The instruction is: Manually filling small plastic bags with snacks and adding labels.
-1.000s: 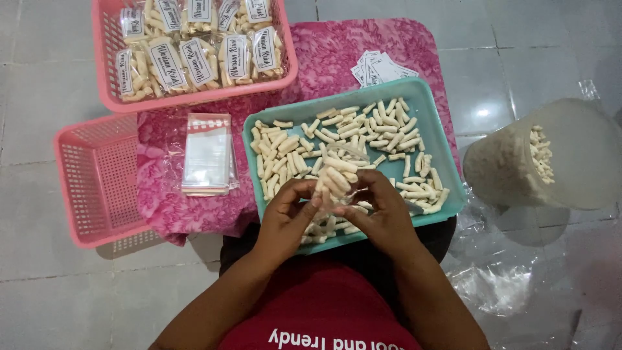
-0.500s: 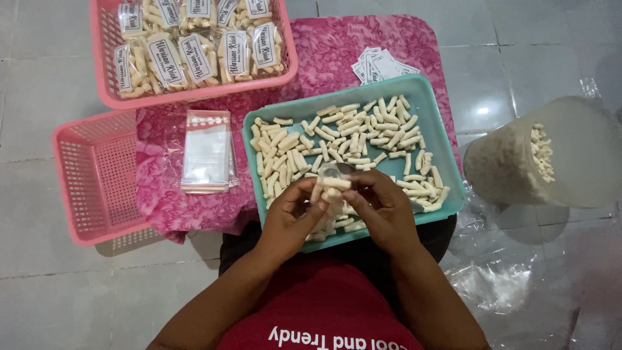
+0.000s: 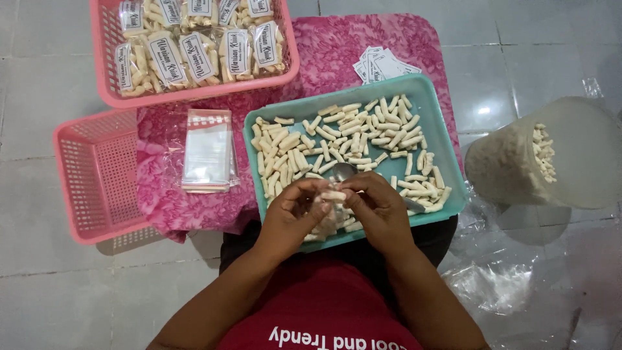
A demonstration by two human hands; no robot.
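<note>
- I see the surface (image 3: 389, 45), a low one under a pink patterned cloth, carrying most of the things; the tiled floor lies around it.
- At the surface's far left corner sits a pink basket (image 3: 288, 61) filled with sealed packets of snack sticks (image 3: 194, 55), each with a paper label.
- A teal tray (image 3: 447, 129) takes up the near right part of the surface. Pale loose snack sticks (image 3: 363, 129) are spread over most of its floor, and a metal spoon (image 3: 343, 171) lies among them near the near edge.
- On the floor to the right of the surface stands a big clear bag (image 3: 518, 162), open at the top and holding more of the same sticks.
- An empty pink basket (image 3: 97, 175) overhangs the left edge of the surface.
- A stack of empty clear pouches (image 3: 208, 150) lies between that basket and the tray.
- A small pile of paper labels (image 3: 382, 65) rests at the far right, just beyond the tray.
- My left hand (image 3: 295, 217) and right hand (image 3: 379, 207) meet over the tray's near edge, fingers closed together around a small clear pouch (image 3: 327, 217) with sticks in it; one stick pokes out at the top between the fingertips.
</note>
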